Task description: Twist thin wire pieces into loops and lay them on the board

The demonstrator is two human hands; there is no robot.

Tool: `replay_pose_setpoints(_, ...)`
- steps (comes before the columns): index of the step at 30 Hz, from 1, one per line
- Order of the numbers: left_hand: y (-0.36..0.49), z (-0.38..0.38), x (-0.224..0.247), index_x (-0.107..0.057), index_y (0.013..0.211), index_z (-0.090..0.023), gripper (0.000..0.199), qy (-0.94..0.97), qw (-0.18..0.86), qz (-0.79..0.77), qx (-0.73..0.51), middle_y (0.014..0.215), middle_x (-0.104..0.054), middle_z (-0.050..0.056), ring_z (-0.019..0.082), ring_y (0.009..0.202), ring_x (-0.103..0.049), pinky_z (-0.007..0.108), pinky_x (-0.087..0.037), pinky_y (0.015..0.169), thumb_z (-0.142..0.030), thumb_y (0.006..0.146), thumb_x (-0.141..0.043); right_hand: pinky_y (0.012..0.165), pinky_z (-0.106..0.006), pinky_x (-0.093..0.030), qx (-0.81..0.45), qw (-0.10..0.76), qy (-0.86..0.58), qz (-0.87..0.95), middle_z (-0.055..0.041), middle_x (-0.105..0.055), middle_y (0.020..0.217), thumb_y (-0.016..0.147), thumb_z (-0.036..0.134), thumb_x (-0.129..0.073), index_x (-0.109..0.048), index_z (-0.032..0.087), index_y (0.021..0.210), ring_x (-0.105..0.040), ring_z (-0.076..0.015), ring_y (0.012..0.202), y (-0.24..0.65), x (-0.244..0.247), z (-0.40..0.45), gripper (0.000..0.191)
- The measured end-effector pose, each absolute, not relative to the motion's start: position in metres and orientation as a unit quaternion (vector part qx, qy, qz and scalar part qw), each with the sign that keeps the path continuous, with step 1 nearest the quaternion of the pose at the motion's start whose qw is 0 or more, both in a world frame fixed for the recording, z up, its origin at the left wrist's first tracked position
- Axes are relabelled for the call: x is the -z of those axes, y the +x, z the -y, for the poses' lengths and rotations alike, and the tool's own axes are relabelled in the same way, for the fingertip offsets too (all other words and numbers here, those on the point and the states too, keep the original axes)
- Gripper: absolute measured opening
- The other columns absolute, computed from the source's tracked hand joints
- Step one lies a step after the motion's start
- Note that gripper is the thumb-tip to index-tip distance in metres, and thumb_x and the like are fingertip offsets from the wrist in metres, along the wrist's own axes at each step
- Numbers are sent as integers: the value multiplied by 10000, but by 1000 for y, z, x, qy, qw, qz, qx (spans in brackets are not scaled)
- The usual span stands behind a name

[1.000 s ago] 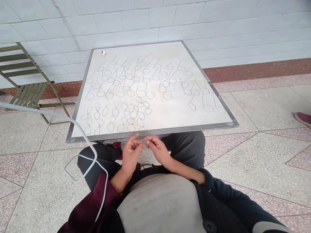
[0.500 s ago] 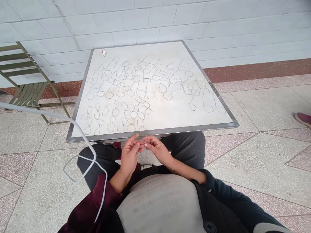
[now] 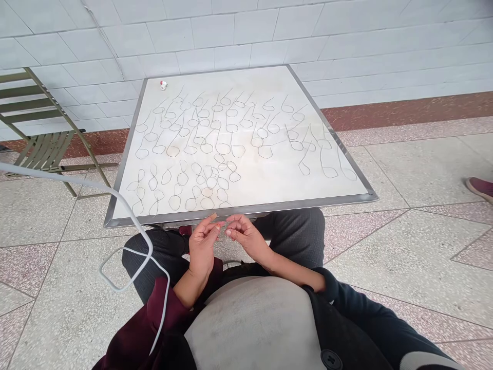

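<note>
Just in front of the table's near edge, my left hand (image 3: pixel 202 245) and my right hand (image 3: pixel 248 239) face each other with thumbs and fingers pinched. Between the fingertips is a thin wire (image 3: pixel 224 226), small and faint; its exact shape I cannot make out. Many bent wires lie on the white tabletop (image 3: pixel 265 182). Farther back are single wire loops with long straight tails, such as one wire loop (image 3: pixel 238 150). Nearer, at the left, lie wires bent into double loops, such as a figure-eight wire (image 3: pixel 182 179).
A small red-and-white object (image 3: pixel 164 86) sits at the table's far left corner. The grey metal rim (image 3: pixel 277 207) edges the table. A pale cable (image 3: pixel 144 236) hangs across the left side. A green folding chair (image 3: pixel 46 146) stands at left; another person's shoe (image 3: pixel 479 187) shows at right.
My fingertips have drawn slightly apart, with a little more gap between the two hands. The wires on the table lie as before.
</note>
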State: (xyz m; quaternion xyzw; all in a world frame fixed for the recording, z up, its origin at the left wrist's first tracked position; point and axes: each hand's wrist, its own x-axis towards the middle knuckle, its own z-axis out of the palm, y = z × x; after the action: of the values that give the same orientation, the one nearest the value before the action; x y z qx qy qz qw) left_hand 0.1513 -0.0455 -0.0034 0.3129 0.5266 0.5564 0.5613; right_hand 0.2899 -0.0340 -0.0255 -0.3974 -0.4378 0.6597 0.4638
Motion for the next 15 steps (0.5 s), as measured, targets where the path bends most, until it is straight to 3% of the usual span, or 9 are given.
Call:
replay_pose_setpoints(4, 150, 46, 2, -654, 1120, -180, 397, 327, 556, -529, -551, 853, -721, 42, 112, 670, -577, 235, -420, 610, -297, 746, -716, 675, -280, -419, -653, 465, -404, 441, 38, -588, 739, 758, 386, -714, -498, 240, 1015, -523, -130, 686, 290, 28, 32, 366)
replay_pose_setpoints(9, 150, 47, -1, -653, 1146, -180, 421, 373, 542, -534, -532, 836, -722, 45, 123, 691, -583, 223, -432, 584, -294, 746, -711, 633, -267, -405, -668, 453, -406, 429, 42, -594, 732, 738, 408, -722, -470, 231, 918, -499, -120, 644, 288, 32, 30, 356)
replay_pose_setpoints(15, 150, 48, -5, -643, 1173, -187, 421, 412, 540, -535, -502, 844, -706, 43, 116, 656, -553, 225, -470, 563, -290, 768, -690, 588, -244, -384, -656, 470, -418, 417, 65, -514, 686, 708, 392, -744, -458, 227, 846, -476, -107, 615, 288, 33, 30, 357)
